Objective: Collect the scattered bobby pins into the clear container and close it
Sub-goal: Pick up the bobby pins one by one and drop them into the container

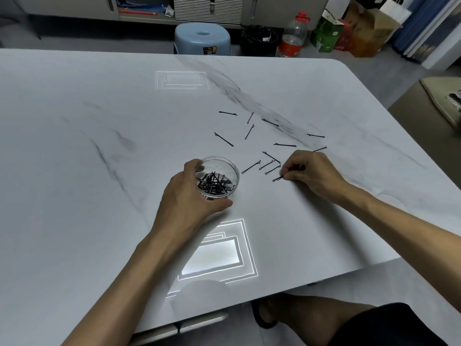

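A round clear container (230, 168) stands open on the white marble table (99, 146), with several black bobby pins piled inside it. My left hand (185, 196) wraps around its left side and base. To its right, my right hand (311, 172) rests on the table with thumb and fingers pinched on the end of one bobby pin (277, 179), which lies flat. Several more black pins (269, 162) lie scattered beyond and between the hands, reaching to the far pins (227, 113). No lid is in view.
The table's right edge runs diagonally near my right forearm. Beyond the far edge stand a blue stool (202, 38), a plastic bottle (293, 36) and boxes (329, 33). Bright light reflections (219, 253) show on the tabletop. My knee (311, 318) is below the near edge.
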`<state>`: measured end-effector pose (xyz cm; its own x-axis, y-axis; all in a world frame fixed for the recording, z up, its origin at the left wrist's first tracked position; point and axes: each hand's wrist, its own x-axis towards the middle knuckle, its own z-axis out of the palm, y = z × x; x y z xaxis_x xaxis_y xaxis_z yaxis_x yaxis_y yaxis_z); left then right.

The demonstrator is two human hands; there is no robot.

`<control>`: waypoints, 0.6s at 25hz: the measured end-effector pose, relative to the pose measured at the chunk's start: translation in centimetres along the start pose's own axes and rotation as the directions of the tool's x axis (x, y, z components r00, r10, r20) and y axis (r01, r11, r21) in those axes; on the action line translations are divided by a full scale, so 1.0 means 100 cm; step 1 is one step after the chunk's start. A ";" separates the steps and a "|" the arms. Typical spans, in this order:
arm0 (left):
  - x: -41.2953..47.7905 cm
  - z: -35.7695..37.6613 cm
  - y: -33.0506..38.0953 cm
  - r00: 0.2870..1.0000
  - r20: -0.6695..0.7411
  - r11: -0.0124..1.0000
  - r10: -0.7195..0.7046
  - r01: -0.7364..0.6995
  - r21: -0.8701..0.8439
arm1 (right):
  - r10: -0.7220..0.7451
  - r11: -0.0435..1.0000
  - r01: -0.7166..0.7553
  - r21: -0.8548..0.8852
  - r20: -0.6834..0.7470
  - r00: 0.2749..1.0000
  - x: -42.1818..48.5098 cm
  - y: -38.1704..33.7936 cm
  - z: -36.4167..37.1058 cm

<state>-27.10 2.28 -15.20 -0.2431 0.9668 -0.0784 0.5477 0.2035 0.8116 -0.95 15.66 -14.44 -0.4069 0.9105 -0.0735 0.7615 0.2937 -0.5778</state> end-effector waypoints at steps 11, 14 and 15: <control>0.001 0.000 0.000 1.000 -0.001 1.000 0.002 -0.002 -0.003 | -0.098 0.968 0.117 -0.223 0.096 0.991 0.024 -0.016 0.004; 0.002 0.001 0.000 1.000 -0.001 1.000 0.003 -0.003 0.003 | -0.235 0.861 0.258 -0.438 0.107 0.966 0.018 -0.011 0.012; 0.002 0.000 0.000 1.000 -0.002 1.000 0.001 -0.001 0.004 | -0.276 0.822 0.293 -0.488 0.108 0.955 0.014 -0.010 0.016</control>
<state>-27.10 2.47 -15.22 -0.2441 0.9667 -0.0766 0.5508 0.2032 0.8095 -3.02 16.18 -15.25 -0.6532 0.7572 0.0015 0.7533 0.6500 -0.0997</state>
